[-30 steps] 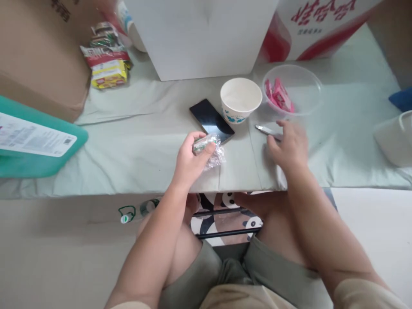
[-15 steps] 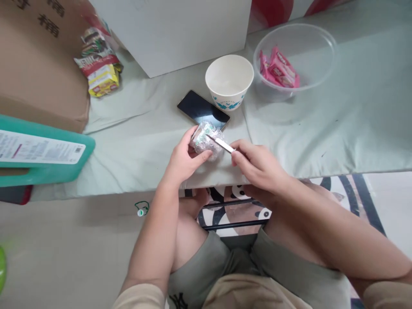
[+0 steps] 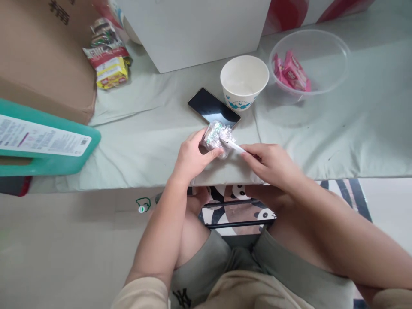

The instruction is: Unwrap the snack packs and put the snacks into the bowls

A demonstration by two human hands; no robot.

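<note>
My left hand (image 3: 195,154) is closed around a small bundle wrapped in crinkled clear plastic (image 3: 215,136), with green markings on one side. The thumb presses along its near side, and what lies inside the wrap cannot be made out. In my right hand (image 3: 273,161) is a slim, pale-handled tool with a narrow dark tip (image 3: 235,146), pinched between thumb and fingers. Its tip meets the wrap on the bundle's right side. Just behind the bundle lies a black phone (image 3: 212,107), its near corner partly hidden. A white paper bowl with blue print (image 3: 242,88) stands beside the phone.
A clear plastic bowl (image 3: 333,81) holds pink packets (image 3: 294,74) at the back right. Snack packets (image 3: 111,66) lie by a cardboard box (image 3: 41,64). A green container (image 3: 72,141) stands left, and a white box (image 3: 199,30) behind. Pale cloth covers the table (image 3: 144,150).
The view has shifted slightly, so the table things sit further right in it. The tool's tip has moved from the bundle's green-marked top to its right side. Both hands keep their hold.
</note>
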